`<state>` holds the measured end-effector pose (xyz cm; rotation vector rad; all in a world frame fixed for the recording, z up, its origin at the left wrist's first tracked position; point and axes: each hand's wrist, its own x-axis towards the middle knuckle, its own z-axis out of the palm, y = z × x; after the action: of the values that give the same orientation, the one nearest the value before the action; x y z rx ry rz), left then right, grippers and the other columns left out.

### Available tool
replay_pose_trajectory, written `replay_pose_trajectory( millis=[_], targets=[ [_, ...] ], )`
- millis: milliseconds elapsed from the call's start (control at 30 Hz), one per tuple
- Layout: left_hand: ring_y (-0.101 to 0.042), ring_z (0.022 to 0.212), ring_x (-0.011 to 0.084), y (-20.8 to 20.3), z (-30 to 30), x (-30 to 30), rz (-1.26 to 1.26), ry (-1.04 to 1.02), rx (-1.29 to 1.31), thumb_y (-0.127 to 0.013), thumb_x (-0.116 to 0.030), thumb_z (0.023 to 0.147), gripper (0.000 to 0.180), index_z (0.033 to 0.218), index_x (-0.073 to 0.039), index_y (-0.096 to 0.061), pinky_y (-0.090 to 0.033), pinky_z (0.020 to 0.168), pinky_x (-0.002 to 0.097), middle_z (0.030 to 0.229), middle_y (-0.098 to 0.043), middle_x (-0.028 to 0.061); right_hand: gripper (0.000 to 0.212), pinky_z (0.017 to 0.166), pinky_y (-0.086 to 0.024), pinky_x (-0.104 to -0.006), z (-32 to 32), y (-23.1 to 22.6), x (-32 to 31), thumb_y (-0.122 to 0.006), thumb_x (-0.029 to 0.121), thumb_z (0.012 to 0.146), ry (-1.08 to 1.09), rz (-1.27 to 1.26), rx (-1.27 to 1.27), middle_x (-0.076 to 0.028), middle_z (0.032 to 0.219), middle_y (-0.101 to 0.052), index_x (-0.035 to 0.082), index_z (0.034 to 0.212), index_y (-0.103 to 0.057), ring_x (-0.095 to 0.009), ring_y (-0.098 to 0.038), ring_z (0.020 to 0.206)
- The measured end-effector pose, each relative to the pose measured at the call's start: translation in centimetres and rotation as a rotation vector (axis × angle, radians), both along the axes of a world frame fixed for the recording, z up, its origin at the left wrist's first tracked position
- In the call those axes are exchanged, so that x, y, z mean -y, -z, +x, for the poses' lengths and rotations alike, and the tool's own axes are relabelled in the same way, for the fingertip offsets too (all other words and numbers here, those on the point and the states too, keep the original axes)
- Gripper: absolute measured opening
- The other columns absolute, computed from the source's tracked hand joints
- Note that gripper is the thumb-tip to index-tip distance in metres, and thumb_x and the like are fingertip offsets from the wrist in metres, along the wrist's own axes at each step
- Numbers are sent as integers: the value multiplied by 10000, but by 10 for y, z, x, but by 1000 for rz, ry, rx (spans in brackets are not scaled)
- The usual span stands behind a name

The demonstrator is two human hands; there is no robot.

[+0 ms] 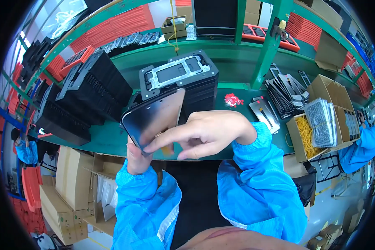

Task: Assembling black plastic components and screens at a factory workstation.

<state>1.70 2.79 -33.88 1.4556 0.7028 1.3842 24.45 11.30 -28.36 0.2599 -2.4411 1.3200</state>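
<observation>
My left hand [136, 160] grips a black glossy smartphone [154, 114] by its lower end, fingers mostly hidden behind it. The phone is tilted, its shiny face toward me, reflecting light. Over its lower part reaches my right hand [210, 131], the index finger stretched out with its tip at the screen. The thumb of that hand is held apart and the other fingers are partly curled; it holds nothing. Behind the phone stands a stack of black trays [200, 83], topped by a silver metal frame [179, 68].
Tall black tray stacks [100, 89] stand at the left of the green bench [233, 143]. To the right lie small red pieces [233, 100], metal plates [264, 114], a pile of frames [287, 93] and a carton [298, 139] with yellow bands. A green post [266, 54] rises behind.
</observation>
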Motion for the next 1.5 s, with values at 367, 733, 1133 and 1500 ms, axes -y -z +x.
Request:
replay_pose_trajectory(
  millis=[367, 733, 1133, 1500],
  targets=[
    [-617, 1142, 249, -78, 20, -60, 269, -386, -175, -797, -581, 791, 938, 1449, 0, -468, -520, 941, 389, 1283, -611, 156, 284, 507, -440, -250, 64, -18, -60, -641, 181, 981, 679, 43, -440, -57, 707, -675, -17, 1177, -696, -99, -612, 557],
    [-603, 1177, 226, -88, 27, -169, 187, -389, -918, -833, -241, 771, 705, 1387, -49, -548, -456, 1036, 359, 1210, -637, 124, 245, 688, -472, -223, 61, 6, -156, -602, 203, 1033, 1074, -153, -437, -27, 874, -668, 5, 1142, -695, -63, -582, 799],
    [-627, 1163, 244, -82, 35, -192, 329, -431, -1011, -901, -248, 689, 808, 1383, -35, -545, -485, 1024, 361, 1200, -657, 148, 617, 1055, -455, -394, 65, 31, -180, -517, 330, 1068, 892, -200, -1, -243, 1475, -507, 113, 1605, -305, -345, -513, 1349],
    [-673, 1132, 300, -72, 24, -192, 253, -405, -829, -936, -290, 625, 846, 1346, -44, -566, -346, 1170, 518, 1134, -694, 140, 772, 1230, -223, -391, 60, 29, -177, -478, 305, 1062, 825, -10, 77, -307, 1638, -192, 50, 1631, -24, -401, -249, 1523]
  ],
)
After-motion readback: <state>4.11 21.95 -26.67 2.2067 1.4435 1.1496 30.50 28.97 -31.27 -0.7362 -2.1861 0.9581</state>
